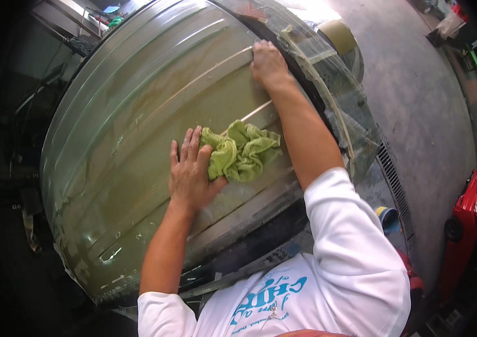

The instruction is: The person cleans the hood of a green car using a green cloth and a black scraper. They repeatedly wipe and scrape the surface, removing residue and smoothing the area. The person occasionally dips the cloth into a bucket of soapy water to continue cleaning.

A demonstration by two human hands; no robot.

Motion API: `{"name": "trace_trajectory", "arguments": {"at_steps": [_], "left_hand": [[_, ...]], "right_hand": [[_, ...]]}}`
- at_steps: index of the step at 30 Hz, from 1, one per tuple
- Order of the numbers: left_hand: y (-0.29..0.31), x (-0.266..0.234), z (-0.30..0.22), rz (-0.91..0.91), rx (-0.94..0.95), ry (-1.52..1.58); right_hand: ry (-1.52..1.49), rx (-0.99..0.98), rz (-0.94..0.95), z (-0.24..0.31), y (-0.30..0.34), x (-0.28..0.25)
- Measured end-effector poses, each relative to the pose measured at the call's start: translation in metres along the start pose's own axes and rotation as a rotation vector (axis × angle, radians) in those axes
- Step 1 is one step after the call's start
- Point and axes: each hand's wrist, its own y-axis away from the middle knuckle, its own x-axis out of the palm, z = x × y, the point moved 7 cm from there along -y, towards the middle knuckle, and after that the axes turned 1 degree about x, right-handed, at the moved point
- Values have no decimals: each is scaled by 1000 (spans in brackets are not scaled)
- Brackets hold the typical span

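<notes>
A wide olive-green vehicle roof point(154, 118), ribbed lengthwise and wet-looking in places, spreads under both arms. My left hand point(190, 171) lies flat on it with the fingers stretched out. Against its thumb side rests a crumpled lime-green cloth point(241, 150), bunched up on the panel. Farther off, close to the roof's right edge, my right hand point(267, 63) presses down with its fingers curled together. Whatever may be under those fingers is hidden. Pale lines run along the ribs near both hands.
Clear plastic sheeting point(356, 121) with tape hangs along the roof's right side. A grey concrete floor point(418, 112) lies beyond, with a floor grate point(394, 177), a blue can point(387, 218) and a red toy-like car point(476, 199). Dark clutter fills the left side.
</notes>
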Motion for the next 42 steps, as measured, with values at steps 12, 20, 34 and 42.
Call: {"name": "trace_trajectory", "arguments": {"at_steps": [12,20,34,42], "left_hand": [[3,0,1,6,7,-14],[2,0,-1,-6,10,-10],[1,-1,2,-38,4,-23],[1,0,4,-14,-1,-28]], "right_hand": [[-128,140,183,5,-13,-2],[-85,121,81,3,-25,-6],[-9,8,-112,14,46,-9],[98,-31,-18,12,38,-13]]}}
